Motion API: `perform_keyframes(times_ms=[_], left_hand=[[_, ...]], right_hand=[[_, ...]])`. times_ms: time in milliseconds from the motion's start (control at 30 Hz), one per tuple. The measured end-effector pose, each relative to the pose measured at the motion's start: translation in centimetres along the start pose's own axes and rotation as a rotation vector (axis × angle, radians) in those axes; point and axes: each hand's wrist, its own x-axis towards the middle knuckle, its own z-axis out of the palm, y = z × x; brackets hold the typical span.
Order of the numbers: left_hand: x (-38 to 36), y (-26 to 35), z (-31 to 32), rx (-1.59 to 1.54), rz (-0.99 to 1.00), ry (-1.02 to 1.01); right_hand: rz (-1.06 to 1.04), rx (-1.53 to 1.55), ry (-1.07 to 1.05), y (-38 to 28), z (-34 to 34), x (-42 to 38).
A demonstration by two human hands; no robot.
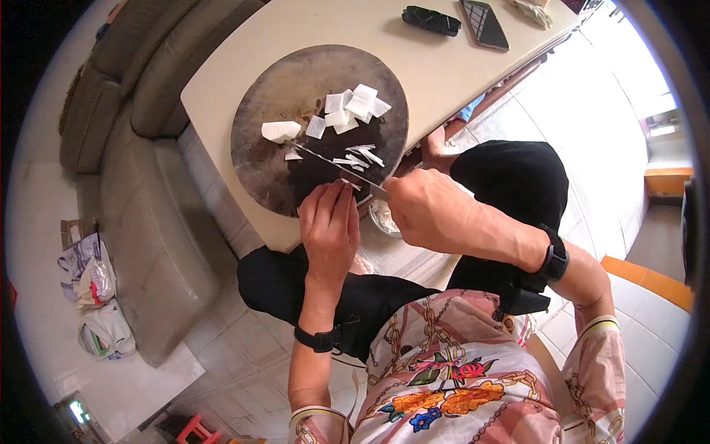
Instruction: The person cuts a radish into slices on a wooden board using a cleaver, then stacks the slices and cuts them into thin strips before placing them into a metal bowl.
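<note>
My right hand (425, 211) is wrapped round the handle of a knife (333, 163), whose blade points up and left over a round, dark-stained cutting board (259, 103). At the board's near edge, my left hand (329, 218) has its fingers pressed together, tips down on a small white piece (350, 183) beside the blade. Thin white strips (359, 157) lie just beyond the knife. Farther back is a pile of flat white slices (359, 105). A larger white chunk (281, 132) sits at the left, near the blade's tip.
The board rests on a cream table (296, 26). At its far side are a black case (431, 21) and a phone (484, 24). A bowl with white contents (383, 218) is below the table edge. A grey sofa (159, 222) stands to the left.
</note>
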Motion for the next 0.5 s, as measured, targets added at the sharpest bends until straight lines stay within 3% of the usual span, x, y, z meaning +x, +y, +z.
perform_keyframes(times_ms=[267, 433, 500], left_hand=[[-0.2, -0.1, 0.2, 0.001, 0.028, 0.020], [-0.1, -0.1, 0.1, -0.001, 0.027, 0.027], [-0.3, -0.2, 0.4, -0.013, 0.017, 0.031]], right_hand=[[0.023, 0.008, -0.021, -0.2, 0.9, -0.4], [-0.135, -0.045, 0.087, -0.4, 0.8, 0.3], [-0.108, -0.080, 0.076, -1.0, 0.9, 1.1]])
